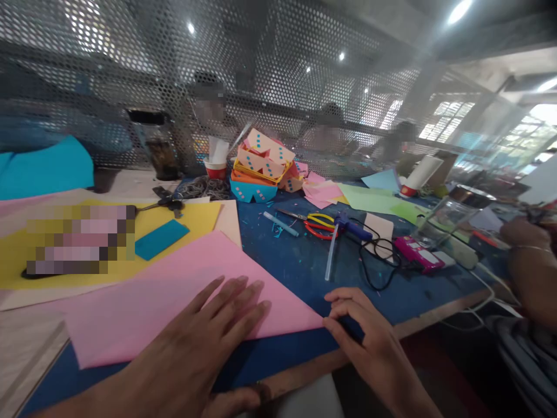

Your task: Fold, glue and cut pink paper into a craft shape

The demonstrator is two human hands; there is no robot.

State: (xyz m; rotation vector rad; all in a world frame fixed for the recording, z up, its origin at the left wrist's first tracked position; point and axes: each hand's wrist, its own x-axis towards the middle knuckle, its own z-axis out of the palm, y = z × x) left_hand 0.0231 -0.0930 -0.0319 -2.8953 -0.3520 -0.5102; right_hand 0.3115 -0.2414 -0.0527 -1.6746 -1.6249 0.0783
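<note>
A large sheet of pink paper (174, 296), folded to a pointed corner at its right end, lies on the blue table. My left hand (209, 337) presses flat on it with the fingers stretched out. At the pointed corner, the thumb and fingertips of my right hand (361, 325) close together on the paper's tip. Beyond the sheet lie a small blue paper rectangle (162, 239) and a light-blue capped pen (282, 224). Scissors (319, 223) with red and yellow handles rest near a blue glue gun (352, 226), whose clear glue stick (331, 255) points toward me.
Yellow paper (204, 215) spreads at left under a pixelated object (82, 241). Folded paper boxes (256, 168) stack by a perforated metal screen (278, 75). A magenta device (418, 254), a black cable (363, 270) and a glass jar (452, 215) occupy the right. Another person's arm (533, 261) is at far right.
</note>
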